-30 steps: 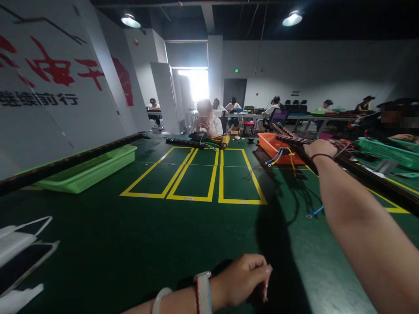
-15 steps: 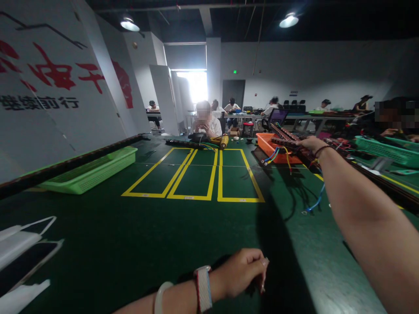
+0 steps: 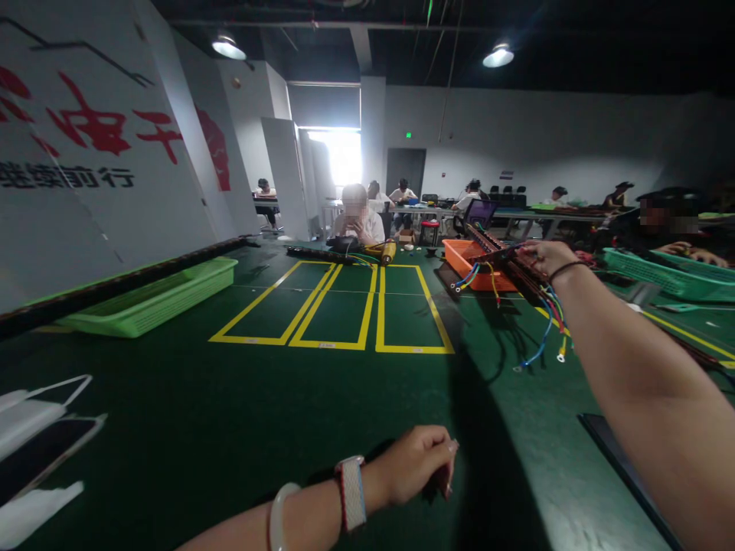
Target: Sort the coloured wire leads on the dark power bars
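My right hand reaches far out to the right, its fingers closed on a dark segmented cable chain. Coloured wires with ring terminals hang from the chain's near end over the table. Just left of this hand, more dark chain pieces lie across an orange basket, with blue, green and yellow wire ends drooping over its rim. Close to me, my left hand rests low over the green table, fingers curled in and nothing visible in them; its palm side is hidden.
Yellow tape frames mark the green table. A long dark chain lies over a green basket at left. A phone is near left. A dark flat strip lies under my right forearm. Co-workers sit opposite and at right.
My right hand has shifted slightly with the cable chain, and red and yellow wire ends now show beneath it. My left hand stays curled. The view has turned a little right.
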`<state>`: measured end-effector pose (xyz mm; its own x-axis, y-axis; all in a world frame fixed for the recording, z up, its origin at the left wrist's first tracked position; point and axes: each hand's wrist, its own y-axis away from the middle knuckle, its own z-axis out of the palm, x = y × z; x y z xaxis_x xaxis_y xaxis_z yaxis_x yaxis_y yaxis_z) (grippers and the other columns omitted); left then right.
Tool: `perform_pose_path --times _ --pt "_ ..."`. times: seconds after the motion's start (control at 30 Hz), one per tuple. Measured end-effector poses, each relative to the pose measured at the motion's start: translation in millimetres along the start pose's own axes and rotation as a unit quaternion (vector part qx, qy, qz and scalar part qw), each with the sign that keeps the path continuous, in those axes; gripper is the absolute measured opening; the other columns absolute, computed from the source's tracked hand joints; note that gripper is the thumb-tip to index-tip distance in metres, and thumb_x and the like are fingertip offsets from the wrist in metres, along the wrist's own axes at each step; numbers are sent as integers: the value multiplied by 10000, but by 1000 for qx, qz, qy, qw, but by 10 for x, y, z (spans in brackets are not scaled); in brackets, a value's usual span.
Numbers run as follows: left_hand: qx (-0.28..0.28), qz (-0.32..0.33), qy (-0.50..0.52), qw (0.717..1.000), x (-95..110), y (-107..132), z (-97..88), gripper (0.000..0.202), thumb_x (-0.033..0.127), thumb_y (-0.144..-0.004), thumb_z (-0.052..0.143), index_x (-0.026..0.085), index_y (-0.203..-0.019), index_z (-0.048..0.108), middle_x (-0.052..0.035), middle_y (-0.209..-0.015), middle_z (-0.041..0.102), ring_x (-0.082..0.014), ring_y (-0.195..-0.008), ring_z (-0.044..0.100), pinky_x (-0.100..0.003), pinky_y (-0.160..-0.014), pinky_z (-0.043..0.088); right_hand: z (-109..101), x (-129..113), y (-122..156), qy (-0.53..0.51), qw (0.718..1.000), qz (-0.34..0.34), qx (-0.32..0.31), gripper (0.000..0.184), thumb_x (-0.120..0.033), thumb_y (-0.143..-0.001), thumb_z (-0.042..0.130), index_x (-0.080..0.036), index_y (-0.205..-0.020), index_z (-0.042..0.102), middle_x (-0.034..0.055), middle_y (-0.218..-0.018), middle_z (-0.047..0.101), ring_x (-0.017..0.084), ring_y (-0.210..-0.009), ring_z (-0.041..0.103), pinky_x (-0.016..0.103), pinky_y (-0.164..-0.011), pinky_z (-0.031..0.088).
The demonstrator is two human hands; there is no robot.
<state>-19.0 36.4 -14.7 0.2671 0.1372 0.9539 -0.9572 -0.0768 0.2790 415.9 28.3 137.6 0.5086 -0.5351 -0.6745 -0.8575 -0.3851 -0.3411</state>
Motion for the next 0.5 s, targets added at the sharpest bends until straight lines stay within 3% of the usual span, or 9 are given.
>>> perform_pose_path --times 0.23,0.4,0.5 --pt "-3 7 6 1000 -4 -7 -21 289 404 -844 441 147 -714 463 22 -596 480 -90 -549 464 -238 -587 353 299 -158 -130 -95 994 47 40 214 -231 -935 477 -101 -1101 514 61 -970 560 110 -746 564 253 -629 500" --pt "-6 11 32 999 -67 -35 -59 313 440 -830 457 148 -718 470 18 -598 485 -91 -551 465 -244 -598 356 497 -57 16 -47 997 36 40 198 -272 -927 483 -117 -1039 533 31 -850 571 112 -673 555 251 -590 487" --pt "-3 7 38 999 -102 -45 -58 322 452 -813 485 147 -708 472 17 -591 484 -89 -545 466 -247 -605 364 484 -46 76 20 998 -1 66 235 -229 -930 393 -77 -1054 523 96 -851 572 160 -697 564 301 -612 464"
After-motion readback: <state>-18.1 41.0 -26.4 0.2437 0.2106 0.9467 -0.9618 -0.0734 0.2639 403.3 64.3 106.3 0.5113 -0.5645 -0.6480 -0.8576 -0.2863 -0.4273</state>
